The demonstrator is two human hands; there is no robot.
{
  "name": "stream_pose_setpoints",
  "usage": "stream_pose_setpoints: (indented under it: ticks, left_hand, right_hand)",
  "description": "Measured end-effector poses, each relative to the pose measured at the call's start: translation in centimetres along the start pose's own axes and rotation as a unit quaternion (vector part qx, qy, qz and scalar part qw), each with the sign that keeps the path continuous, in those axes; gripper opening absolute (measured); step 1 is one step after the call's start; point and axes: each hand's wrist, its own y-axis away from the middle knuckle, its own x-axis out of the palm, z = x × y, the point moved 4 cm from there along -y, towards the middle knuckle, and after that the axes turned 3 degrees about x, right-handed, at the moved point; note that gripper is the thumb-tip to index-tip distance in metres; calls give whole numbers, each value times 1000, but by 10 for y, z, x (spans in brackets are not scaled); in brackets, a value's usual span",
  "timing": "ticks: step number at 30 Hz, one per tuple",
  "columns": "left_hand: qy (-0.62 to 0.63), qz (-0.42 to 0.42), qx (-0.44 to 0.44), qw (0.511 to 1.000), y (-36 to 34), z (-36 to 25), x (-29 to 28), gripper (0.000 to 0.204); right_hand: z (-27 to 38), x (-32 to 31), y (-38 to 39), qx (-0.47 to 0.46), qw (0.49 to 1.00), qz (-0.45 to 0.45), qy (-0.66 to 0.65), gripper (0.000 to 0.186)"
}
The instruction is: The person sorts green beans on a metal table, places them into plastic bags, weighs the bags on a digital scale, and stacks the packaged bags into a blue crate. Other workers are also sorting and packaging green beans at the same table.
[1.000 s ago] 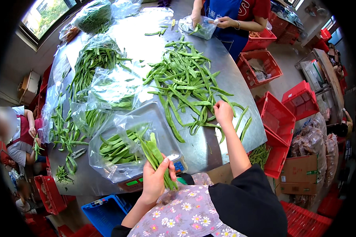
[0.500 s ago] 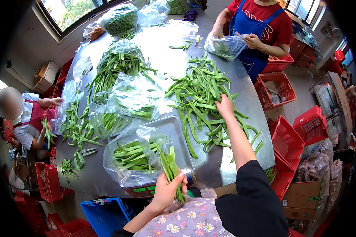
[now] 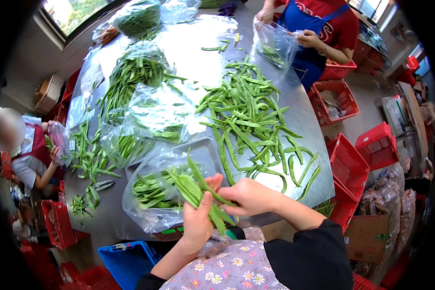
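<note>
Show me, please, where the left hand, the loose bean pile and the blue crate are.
Left hand [image 3: 197, 226]: head view, on the middle of the hand.
Loose bean pile [image 3: 246, 108]: head view, near the middle of the heap.
Blue crate [image 3: 125, 265]: head view, on its plastic wall.

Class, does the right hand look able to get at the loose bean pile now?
Probably yes: the loose bean pile lies uncovered just beyond the right hand, though that hand grips a bean.

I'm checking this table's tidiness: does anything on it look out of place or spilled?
Mostly no. A few green beans lie apart, beyond the main heap, toward the table's far end, looking strayed; nothing else plainly stands out.
</note>
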Motion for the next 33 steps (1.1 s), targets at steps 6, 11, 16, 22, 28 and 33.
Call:
stream_pose_setpoints:
  ticks: [6,11,16,22,28,33]
  left_hand:
    - [56,-22,-98,993,10,7,-11,12]
    - [38,-17,-134,990,17,8,-18,10]
    - [54,-35,-147,987,19,11,-22,11]
    - [35,-27,-155,987,15,14,-18,11]
    - [39,16,-187,981,15,25,-12,16]
    - [30,18,-204,978,20,26,-7,13]
  right_hand:
    - [-139,-64,-21,256,908,-314,-111,34]
    - [-263,-67,-37,525,779,-334,80,39]
    - [-264,-66,-48,480,780,-391,92,26]
    - [-198,-80,-11,262,797,-501,209,18]
    - [-203,-36,37,338,842,-373,195,21]
    - [-213,-6,58,384,832,-392,-87,20]
